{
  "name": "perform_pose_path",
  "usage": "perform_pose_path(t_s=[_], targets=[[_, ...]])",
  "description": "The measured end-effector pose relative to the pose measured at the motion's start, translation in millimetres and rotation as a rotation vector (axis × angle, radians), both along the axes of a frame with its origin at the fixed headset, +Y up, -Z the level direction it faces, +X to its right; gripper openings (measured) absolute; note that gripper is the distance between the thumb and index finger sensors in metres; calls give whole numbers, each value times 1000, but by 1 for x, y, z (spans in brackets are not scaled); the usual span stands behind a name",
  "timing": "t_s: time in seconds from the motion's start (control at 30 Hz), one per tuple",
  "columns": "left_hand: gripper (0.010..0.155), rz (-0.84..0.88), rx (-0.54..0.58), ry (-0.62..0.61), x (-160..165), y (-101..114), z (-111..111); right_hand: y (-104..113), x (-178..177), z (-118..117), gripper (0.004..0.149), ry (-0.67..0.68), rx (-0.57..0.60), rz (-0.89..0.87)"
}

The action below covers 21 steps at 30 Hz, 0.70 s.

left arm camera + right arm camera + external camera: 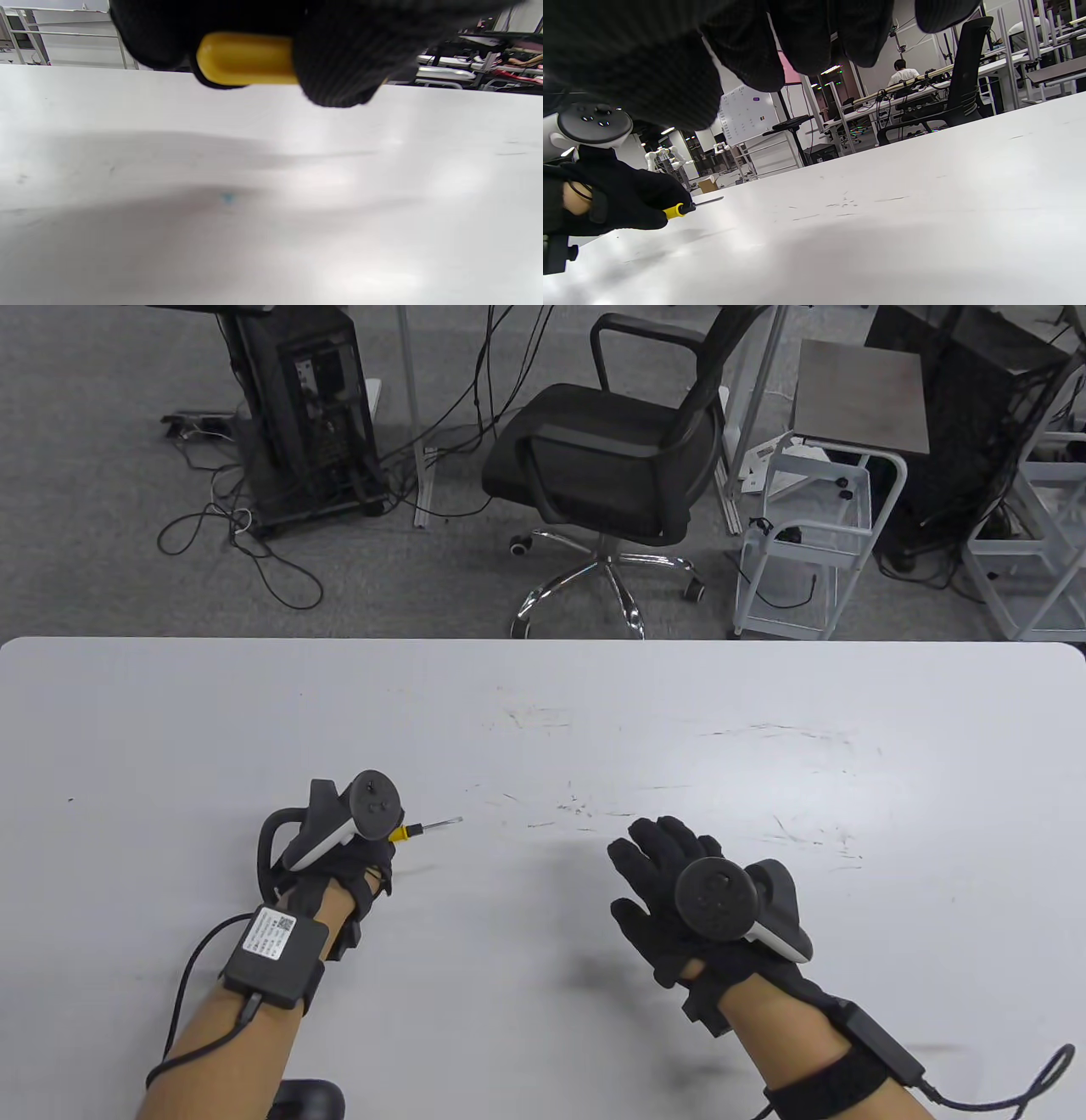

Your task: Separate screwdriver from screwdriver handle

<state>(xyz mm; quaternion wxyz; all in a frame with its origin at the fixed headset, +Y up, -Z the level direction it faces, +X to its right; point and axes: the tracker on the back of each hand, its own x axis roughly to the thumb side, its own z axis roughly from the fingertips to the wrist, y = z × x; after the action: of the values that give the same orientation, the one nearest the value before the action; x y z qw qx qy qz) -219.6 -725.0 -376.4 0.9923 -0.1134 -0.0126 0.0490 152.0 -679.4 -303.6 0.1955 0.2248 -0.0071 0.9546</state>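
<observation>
Counter (764, 704): white, scuffed, under both your hands. Right hand (679, 882): fingers spread, holding nothing, hovering well apart from the tool. Left hand (339, 857): closed round the screwdriver handle (246, 57), yellow. Screwdriver (437, 824): thin shaft still seated in the handle, pointing toward your right, held just above the counter.

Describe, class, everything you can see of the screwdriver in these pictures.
The screwdriver has a yellow, plastic-looking handle with a black collar and a thin dark metal shaft. The left hand grips the handle, hiding most of it; the collar and shaft stick out toward the right hand, which is open and apart from it. It is held roughly level, just above the white table, casting a shadow. Shaft and handle are still joined.
</observation>
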Motion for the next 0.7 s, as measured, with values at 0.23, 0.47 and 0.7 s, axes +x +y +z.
perform_pose_path(t_s=[0.23, 0.47, 0.7], targets=[[55, -30, 60, -85, 42, 25, 49, 2, -13, 10, 63, 52, 39, -8], [54, 40, 67, -164, 76, 35, 82, 1, -29, 20, 60, 105, 102, -6], [54, 106, 75, -245, 100, 33, 102, -5, -43, 27, 57, 169, 94, -12]])
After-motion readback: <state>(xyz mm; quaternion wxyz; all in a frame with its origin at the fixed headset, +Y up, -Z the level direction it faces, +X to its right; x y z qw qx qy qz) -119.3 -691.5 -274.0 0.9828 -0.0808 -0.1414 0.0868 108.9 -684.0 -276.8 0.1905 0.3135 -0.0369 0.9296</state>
